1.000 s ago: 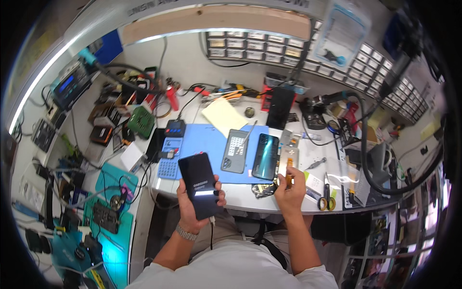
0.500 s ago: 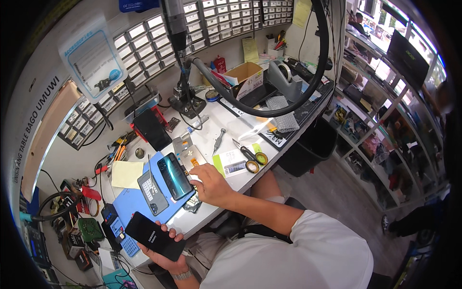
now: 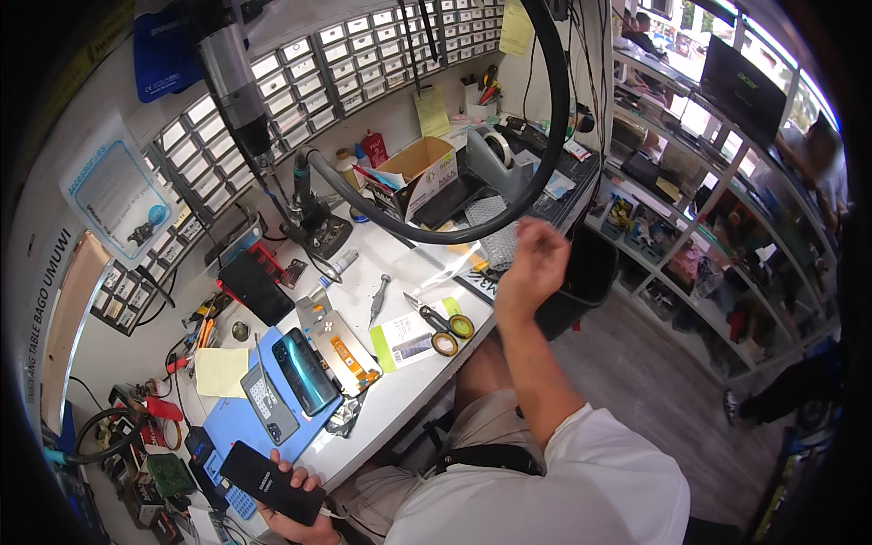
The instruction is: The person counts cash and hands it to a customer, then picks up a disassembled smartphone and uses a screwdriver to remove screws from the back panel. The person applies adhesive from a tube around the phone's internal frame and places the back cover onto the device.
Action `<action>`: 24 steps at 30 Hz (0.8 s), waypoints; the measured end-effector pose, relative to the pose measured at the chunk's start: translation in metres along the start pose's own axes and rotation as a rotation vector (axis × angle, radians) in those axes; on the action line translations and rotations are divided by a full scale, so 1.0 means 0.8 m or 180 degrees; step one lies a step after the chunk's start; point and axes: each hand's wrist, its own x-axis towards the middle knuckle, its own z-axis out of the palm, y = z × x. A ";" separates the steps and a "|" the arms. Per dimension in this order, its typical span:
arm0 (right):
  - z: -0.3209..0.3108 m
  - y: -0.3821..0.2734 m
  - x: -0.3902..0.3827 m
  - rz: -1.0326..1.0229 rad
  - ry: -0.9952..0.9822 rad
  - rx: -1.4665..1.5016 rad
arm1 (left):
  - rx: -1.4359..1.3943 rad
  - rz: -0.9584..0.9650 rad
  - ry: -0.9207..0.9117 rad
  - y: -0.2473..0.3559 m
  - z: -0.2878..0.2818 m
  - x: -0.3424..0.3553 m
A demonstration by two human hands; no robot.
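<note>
My left hand [image 3: 307, 522] grips a black smartphone [image 3: 259, 472], its lit screen facing up, over the near left end of the desk. My right hand [image 3: 534, 263] is raised near the desk's right edge; its fingers look curled but are smeared, and whether they hold anything is unclear. A glossy teal phone [image 3: 306, 371] and a grey phone back cover [image 3: 270, 406] lie side by side on a blue mat [image 3: 225, 411]. Next to them rests a phone screen part with an orange flex cable [image 3: 348, 356]. A screwdriver [image 3: 379, 300] and black-and-yellow scissors [image 3: 439, 329] lie farther right.
A thick black hose [image 3: 436, 238] arches over the desk. Behind stand an open cardboard box [image 3: 413, 173], a grey tape dispenser [image 3: 500, 163] and small drawers [image 3: 300, 82]. A black bin [image 3: 581, 282] sits right of the desk. Another person [image 3: 813, 163] is at the far right.
My right hand has left the teal phone and screen part, swinging up and right toward the desk's right edge. My left hand still holds the smartphone. The whole view has shifted.
</note>
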 end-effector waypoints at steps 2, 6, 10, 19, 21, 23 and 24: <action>-0.040 0.053 0.123 0.0092 0.0833 -0.0161 | -0.0240 -0.0076 -0.0177 0.004 -0.008 0.004; -0.121 0.167 0.285 0.0177 0.1311 -0.1800 | 0.0253 -0.0130 0.0133 0.011 -0.027 0.025; -0.179 0.254 0.372 -0.0039 0.0332 -0.3612 | 0.0704 -0.0053 0.0692 0.014 -0.036 0.034; -0.247 0.390 0.520 -0.0263 -0.1604 -0.4991 | 0.1941 0.0398 0.0739 -0.007 -0.024 0.044; -0.255 0.402 0.527 -0.0799 -0.1643 -0.4955 | 0.2074 0.0524 0.0900 -0.009 -0.023 0.042; -0.258 0.398 0.519 -0.0981 -0.1254 -0.4387 | 0.2037 0.0518 0.0882 -0.011 -0.023 0.040; -0.258 0.388 0.509 -0.1005 -0.1261 -0.4533 | 0.1982 0.0509 0.0941 -0.011 -0.024 0.041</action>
